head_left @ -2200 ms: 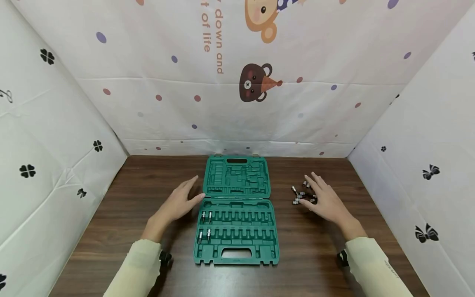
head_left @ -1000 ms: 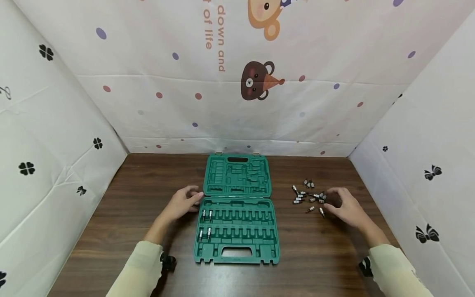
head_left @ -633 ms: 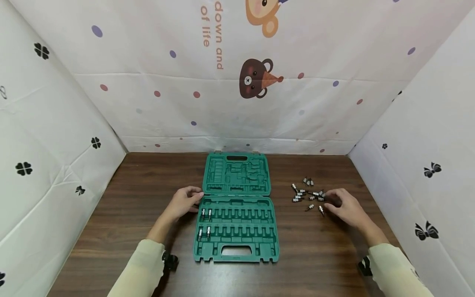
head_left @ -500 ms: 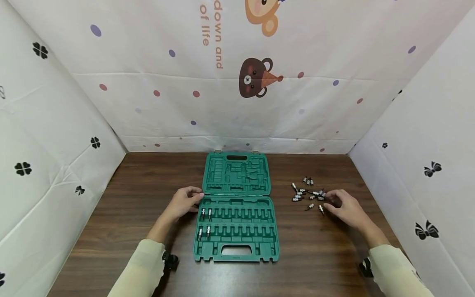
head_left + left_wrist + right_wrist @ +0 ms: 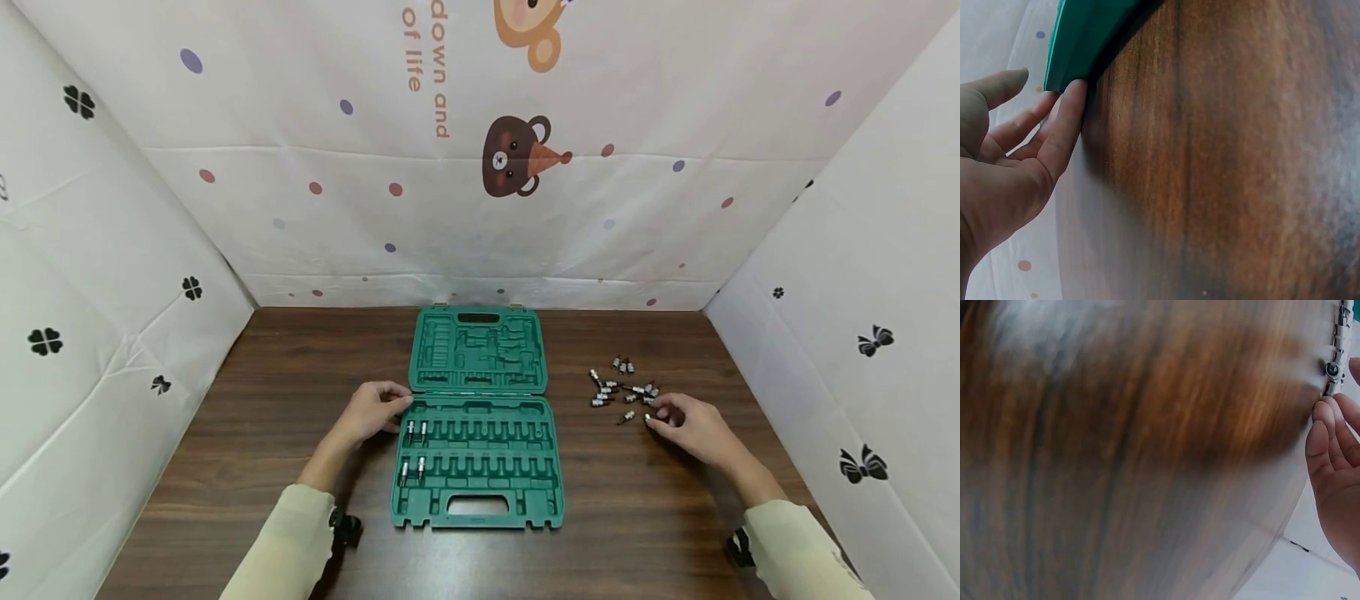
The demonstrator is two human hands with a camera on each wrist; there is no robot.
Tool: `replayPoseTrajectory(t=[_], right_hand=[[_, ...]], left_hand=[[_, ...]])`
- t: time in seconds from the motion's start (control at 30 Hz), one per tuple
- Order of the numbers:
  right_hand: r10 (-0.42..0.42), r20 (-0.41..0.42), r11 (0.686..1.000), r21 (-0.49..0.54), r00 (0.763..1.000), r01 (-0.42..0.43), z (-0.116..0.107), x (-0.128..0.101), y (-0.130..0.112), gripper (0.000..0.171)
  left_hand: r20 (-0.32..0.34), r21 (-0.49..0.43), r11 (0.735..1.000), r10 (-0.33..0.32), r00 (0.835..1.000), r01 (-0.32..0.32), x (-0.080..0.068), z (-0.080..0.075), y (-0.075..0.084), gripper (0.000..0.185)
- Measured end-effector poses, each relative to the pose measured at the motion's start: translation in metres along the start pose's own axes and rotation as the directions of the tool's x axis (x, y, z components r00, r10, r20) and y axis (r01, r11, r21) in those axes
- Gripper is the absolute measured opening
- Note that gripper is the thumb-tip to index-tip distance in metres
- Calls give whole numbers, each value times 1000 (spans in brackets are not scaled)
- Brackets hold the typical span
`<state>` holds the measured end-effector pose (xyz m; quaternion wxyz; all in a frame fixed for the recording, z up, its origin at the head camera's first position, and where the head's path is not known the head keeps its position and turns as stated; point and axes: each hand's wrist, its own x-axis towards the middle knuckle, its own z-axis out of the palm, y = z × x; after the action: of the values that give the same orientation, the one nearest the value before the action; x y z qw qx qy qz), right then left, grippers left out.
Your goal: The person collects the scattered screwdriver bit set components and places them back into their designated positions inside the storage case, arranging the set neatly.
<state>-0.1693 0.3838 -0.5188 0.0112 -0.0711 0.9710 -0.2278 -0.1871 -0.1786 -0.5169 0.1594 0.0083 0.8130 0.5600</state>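
Note:
A green socket case (image 5: pixel 480 502) lies unfolded on the table, with several silver-and-black bit sockets (image 5: pixel 422 468) in the left slots of its lower half. My left hand (image 5: pixel 369 410) rests against the case's left side near the hinge. In the left wrist view, its loosely extended fingers (image 5: pixel 1067 122) touch the green edge, the thumb standing apart. To the right, my right hand (image 5: pixel 693 427) pinches a bit socket (image 5: pixel 647 417) between thumb and fingers; only a small silver part shows. The right wrist view catches the fingertips (image 5: pixel 1320 412) together at its right edge.
Several loose bit sockets (image 5: pixel 602 396) lie scattered just left of and beyond my right hand. A separate small cluster (image 5: pixel 623 366) sits farther back. The brown wooden table (image 5: pixel 615 508) is bounded by white patterned cloth walls (image 5: pixel 337 242).
My right hand has shifted from over the loose pieces to their right side, and its fingers have closed on the nearest bit socket. My left fingers have drawn in to the case's edge.

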Motion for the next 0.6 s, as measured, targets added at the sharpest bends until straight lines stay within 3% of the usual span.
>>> replayPoseTrajectory(t=[0.6], right_hand=[[19, 60, 999, -41, 998, -17, 1, 2, -14, 35]], left_hand=[[-6, 21, 999, -33, 999, 33, 2, 2, -2, 25]])
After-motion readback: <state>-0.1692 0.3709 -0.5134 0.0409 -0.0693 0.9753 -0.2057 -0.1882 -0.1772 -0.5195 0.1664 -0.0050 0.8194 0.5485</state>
